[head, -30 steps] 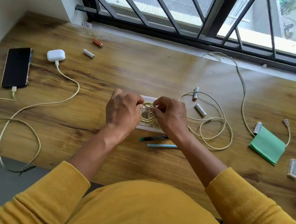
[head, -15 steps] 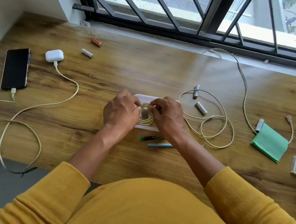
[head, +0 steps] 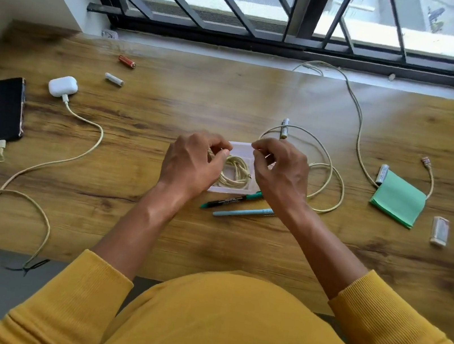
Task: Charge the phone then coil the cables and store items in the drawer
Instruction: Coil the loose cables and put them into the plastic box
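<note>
I see the coiled cable lying in a small white tray at the middle of the surface. My left hand has its fingers curled round the left side of the coil, gripping it. My right hand hovers just right of the tray, thumb and forefinger pinched together; whether they hold a strand of cable I cannot tell.

Just below the tray lie a black pen with green cap and a light blue pen, side by side. To the right, a loose cable loops over the surface and runs up toward the window sill, with a battery on its upper loop. Farther right sits a green pad, a battery touching its top left corner, and a small white block beyond it.

Far left, the phone lies face up with a cable plugged into its lower end; that cable winds off the near edge. Beside the phone sits a white earbud case, also plugged in. Behind it lie a white battery and an orange battery.
</note>
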`<state>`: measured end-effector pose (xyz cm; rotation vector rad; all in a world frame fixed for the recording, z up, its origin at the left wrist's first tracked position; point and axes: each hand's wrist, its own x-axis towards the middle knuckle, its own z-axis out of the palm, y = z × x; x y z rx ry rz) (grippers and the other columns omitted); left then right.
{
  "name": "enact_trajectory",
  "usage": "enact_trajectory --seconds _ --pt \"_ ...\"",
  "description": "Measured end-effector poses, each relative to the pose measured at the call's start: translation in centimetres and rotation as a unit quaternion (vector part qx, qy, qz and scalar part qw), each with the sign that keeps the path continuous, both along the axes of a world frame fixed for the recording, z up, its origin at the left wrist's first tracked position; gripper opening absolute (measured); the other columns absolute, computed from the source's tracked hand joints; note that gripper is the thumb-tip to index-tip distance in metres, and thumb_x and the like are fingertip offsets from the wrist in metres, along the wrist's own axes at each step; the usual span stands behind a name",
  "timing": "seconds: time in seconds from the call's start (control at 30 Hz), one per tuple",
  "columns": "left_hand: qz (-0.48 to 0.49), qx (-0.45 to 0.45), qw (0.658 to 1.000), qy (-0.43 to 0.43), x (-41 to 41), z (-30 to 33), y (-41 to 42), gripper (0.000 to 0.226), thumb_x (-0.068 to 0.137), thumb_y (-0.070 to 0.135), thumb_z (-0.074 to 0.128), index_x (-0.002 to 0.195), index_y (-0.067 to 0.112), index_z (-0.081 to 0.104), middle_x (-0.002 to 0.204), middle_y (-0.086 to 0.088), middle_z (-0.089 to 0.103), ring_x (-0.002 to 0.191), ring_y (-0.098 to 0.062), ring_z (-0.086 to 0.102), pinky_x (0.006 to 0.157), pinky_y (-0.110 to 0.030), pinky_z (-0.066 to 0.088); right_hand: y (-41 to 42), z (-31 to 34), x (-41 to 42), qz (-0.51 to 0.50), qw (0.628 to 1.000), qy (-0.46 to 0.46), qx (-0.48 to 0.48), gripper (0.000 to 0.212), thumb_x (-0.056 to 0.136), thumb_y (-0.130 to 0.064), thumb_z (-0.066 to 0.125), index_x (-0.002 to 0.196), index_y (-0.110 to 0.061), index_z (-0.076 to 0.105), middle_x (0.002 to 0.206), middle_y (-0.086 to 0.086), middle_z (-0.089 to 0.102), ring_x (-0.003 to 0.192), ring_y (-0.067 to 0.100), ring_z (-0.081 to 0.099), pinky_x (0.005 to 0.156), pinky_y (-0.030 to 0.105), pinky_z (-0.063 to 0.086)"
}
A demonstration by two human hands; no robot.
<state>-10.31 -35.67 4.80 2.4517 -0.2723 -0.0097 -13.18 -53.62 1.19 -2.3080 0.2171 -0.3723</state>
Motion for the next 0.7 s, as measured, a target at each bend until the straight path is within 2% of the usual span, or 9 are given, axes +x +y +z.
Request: enact_trajectory --seconds 0.1,0.3,0.43,0.57,0.7 --pt "-0.024 -0.009 1.000 0.001 -0.1 0.2 -2.1 0.016 0.097 0.030 0.069 0.106 0.029 0.082 0.091 0.014 0.075 0.068 0.001 0.061 0.070 -0.024 0.047 -2.6 -0.2 -0.8 -0.033 0.999 0.014 -0.019 0.015 0.090 -0.022 0.065 0.098 -0.023 0.078 0.091 -0.004 0.074 0.074 0.014 0.065 0.073 0.044 0.056" --pt "-0.062 -0.037 0.997 0.009 -0.8 0.2 -6.2 0.015 0.097 0.025 0.070 0.106 0.028 0.081 0.096 0.013 0.076 0.078 -0.007 0.068 0.078 -0.030 0.057 -8.4 -1.3 -3.3 -0.075 0.990 0.106 -0.058 0.015 0.095 -0.024 0.065 0.104 -0.031 0.074 0.099 -0.007 0.071 0.085 0.013 0.067 0.071 0.038 0.059" --pt "-0.073 -0.030 0.997 0.003 -1.2 -0.4 -8.4 0.019 0.097 0.025 0.068 0.111 0.026 0.081 0.103 0.008 0.078 0.089 -0.011 0.070 0.086 -0.035 0.058 -10.6 -1.6 -4.9 -0.056 0.986 0.151 -0.051 0.016 0.092 -0.024 0.069 0.103 -0.034 0.075 0.103 -0.014 0.068 0.090 0.010 0.066 0.071 0.028 0.048" --pt "-0.022 -0.020 0.999 -0.013 -1.2 -0.9 -9.5 0.019 0.096 0.026 0.066 0.107 0.029 0.080 0.103 0.006 0.079 0.096 -0.021 0.070 0.092 -0.045 0.056 -10.5 -1.4 -5.4 0.000 0.983 0.167 -0.080 0.012 0.093 -0.026 0.072 0.102 -0.033 0.075 0.109 -0.013 0.066 0.101 0.010 0.061 0.081 0.033 0.053" --pt "-0.001 -0.024 1.000 -0.003 -0.9 -1.1 -10.1 0.019 0.096 0.025 0.065 0.106 0.029 0.081 0.100 0.005 0.078 0.098 -0.023 0.069 0.093 -0.047 0.056 -9.9 -1.4 -4.9 0.037 0.979 0.165 -0.116 0.013 0.094 -0.035 0.072 0.107 -0.035 0.075 0.114 -0.009 0.067 0.114 0.016 0.059 0.092 0.039 0.054"
